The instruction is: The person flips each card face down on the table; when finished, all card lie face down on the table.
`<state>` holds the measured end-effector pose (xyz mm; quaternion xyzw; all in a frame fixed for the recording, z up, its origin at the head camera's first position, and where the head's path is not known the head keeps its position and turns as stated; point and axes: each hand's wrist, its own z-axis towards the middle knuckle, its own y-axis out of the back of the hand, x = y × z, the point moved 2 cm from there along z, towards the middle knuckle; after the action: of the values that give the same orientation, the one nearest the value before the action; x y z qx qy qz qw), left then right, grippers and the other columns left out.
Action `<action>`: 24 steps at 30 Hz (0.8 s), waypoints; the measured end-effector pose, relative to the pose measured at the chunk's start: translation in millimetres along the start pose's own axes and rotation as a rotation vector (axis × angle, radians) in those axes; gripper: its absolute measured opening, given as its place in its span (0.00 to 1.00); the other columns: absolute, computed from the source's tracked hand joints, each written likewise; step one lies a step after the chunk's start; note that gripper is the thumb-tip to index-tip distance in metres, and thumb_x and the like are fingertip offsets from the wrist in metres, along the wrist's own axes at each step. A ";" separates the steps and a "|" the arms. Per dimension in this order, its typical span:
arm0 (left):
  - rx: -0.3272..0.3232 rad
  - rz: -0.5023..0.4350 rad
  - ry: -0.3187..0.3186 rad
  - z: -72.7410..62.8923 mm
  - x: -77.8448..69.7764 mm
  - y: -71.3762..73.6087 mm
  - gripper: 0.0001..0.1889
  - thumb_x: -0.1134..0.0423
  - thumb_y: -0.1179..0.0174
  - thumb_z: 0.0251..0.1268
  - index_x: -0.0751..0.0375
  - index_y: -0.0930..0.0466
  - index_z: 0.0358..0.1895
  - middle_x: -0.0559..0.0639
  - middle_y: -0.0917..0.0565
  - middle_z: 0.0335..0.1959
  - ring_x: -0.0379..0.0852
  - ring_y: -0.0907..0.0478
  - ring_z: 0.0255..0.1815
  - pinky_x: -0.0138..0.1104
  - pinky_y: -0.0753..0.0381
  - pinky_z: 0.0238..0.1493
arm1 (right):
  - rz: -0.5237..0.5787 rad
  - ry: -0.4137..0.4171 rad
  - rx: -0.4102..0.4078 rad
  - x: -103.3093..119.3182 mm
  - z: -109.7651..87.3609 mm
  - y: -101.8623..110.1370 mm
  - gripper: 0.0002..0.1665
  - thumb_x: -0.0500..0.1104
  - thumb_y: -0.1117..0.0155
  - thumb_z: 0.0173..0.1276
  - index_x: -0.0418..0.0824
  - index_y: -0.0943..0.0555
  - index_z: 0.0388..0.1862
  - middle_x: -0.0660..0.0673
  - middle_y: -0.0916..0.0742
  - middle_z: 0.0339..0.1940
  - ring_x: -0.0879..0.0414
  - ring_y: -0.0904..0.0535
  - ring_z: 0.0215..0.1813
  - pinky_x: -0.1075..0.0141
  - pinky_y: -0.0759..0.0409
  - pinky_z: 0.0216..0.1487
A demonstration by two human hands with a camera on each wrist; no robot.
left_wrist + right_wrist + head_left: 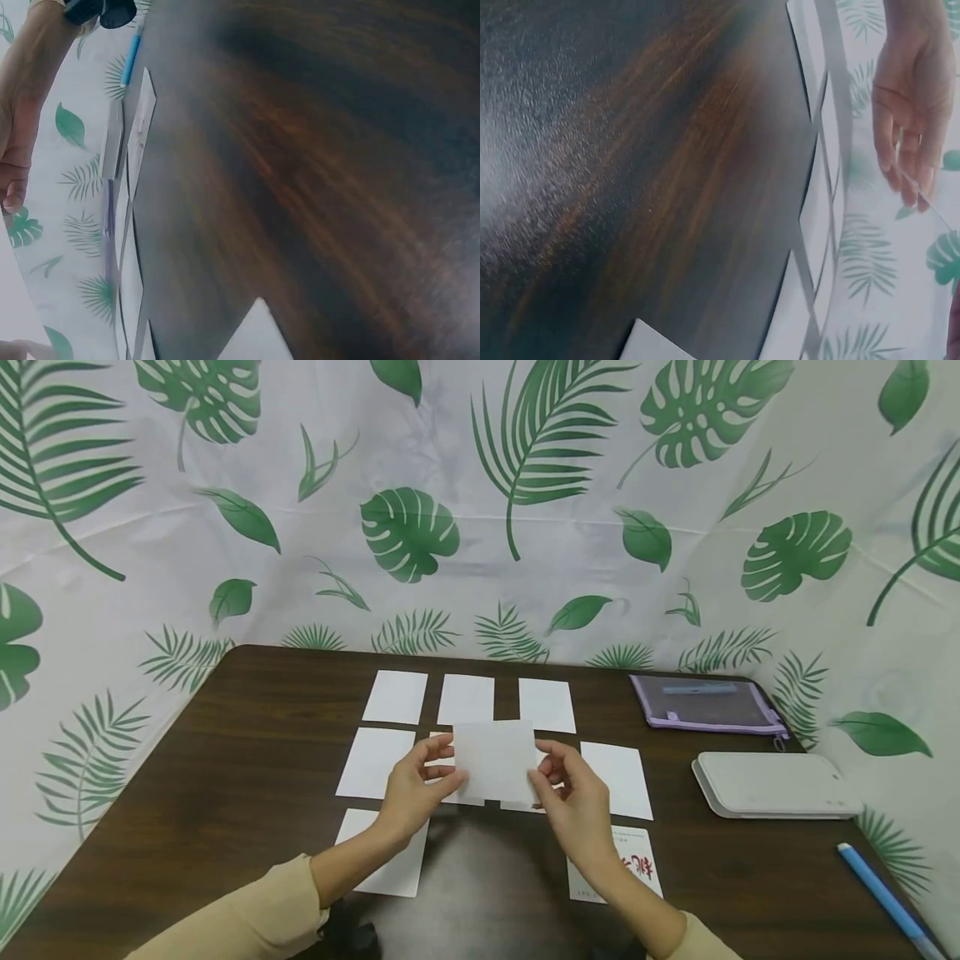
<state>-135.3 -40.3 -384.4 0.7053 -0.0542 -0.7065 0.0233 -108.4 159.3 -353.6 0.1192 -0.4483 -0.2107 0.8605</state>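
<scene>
A blank white card (495, 764) is held up above the table between both hands. My left hand (412, 787) pinches its left edge, thumb low on the near face. At the opposite edge, my right hand (576, 795) grips the card between thumb and curled fingers. Behind it, two more cards on the table are partly covered from the head view. Around them lie other blank cards, one at the left (375, 763) and one at the right (617, 781). A card with red characters (637, 866) lies face up under the right forearm. The right wrist view shows the left hand (915, 112) holding the card's thin edge.
Three blank cards form the far row, the middle one (467, 697) among them. On the right are a purple-edged mesh pouch (705, 703), a white case (776, 785) and a blue pen (888, 897). A leaf-patterned cloth (555, 585) hangs behind the dark wooden table (187, 827).
</scene>
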 end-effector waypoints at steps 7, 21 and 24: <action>-0.021 0.097 -0.061 -3.0 6.6 3.8 0.25 0.72 0.33 0.52 0.64 0.24 0.56 0.61 0.18 0.44 0.48 0.17 0.35 0.26 0.23 0.26 | 0.107 -0.260 0.030 -12.6 -4.4 1.7 0.23 0.25 0.34 0.54 0.35 0.23 0.51 0.44 0.21 0.25 0.64 0.25 0.24 0.66 0.20 0.20; 0.264 0.523 -0.175 -21.3 18.7 16.5 0.14 0.69 0.30 0.48 0.68 0.18 0.40 0.46 0.15 0.24 0.35 0.20 0.23 0.25 0.24 0.25 | -0.042 -0.445 0.432 -36.1 -39.0 3.9 0.19 0.29 0.30 0.52 0.31 0.26 0.42 0.48 0.18 0.19 0.64 0.23 0.18 0.73 0.23 0.19; 0.311 0.572 -0.172 -23.5 20.9 16.9 0.12 0.68 0.29 0.47 0.66 0.18 0.36 0.44 0.16 0.21 0.33 0.23 0.23 0.25 0.25 0.25 | -0.082 -0.428 0.486 -38.1 -44.4 2.7 0.17 0.30 0.30 0.52 0.32 0.25 0.40 0.49 0.17 0.18 0.64 0.25 0.16 0.73 0.25 0.17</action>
<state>-112.6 -60.4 -403.3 0.5946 -0.3588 -0.7114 0.1080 -90.7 180.4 -405.3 0.2923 -0.6510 -0.1522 0.6838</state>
